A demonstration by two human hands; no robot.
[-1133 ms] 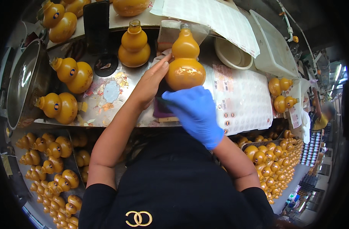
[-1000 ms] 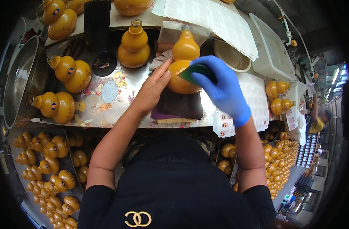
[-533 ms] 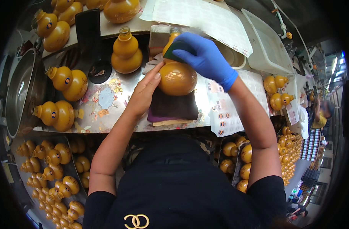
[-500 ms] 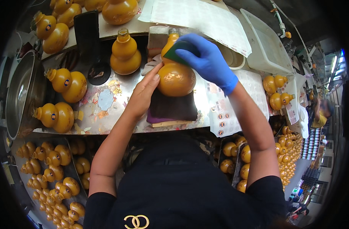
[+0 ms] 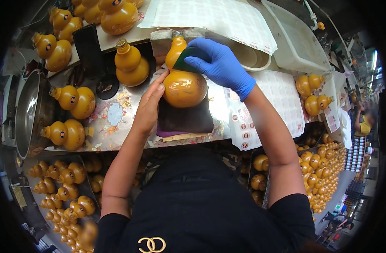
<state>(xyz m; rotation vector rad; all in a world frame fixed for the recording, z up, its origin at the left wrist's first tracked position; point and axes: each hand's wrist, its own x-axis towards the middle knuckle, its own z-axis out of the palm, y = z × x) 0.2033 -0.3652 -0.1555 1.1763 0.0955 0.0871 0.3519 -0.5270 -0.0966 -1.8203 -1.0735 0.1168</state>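
Note:
A mustard-yellow gourd-shaped bottle [image 5: 185, 89] lies on a dark folded cloth [image 5: 186, 118], its clear neck pointing away from me and resting on a greyish cloth-covered support. My bare left hand [image 5: 148, 105] holds the bottle's left side, fingers along its narrow waist. In a blue glove, my right hand [image 5: 222, 65] grips a thin dark-green scraper-like sheet [image 5: 186, 60] and presses it against the bottle near the waist. Gold markings show on the bottle's round lower part. What the far side of the bottle touches is hidden.
Sheets of round stickers [image 5: 264, 111] lie to the right, beside two small gourd bottles [image 5: 311, 84]. Another gourd bottle [image 5: 132, 65] and a phone on a stand [image 5: 88, 48] stand left of the work. A metal basin [image 5: 30, 114] is farther left; a translucent bin [image 5: 296, 38] sits far right.
The head view has shifted a little, so the bench appears moved. My gloved hand and the green sheet stay at the bottle's waist; the left hand keeps its hold.

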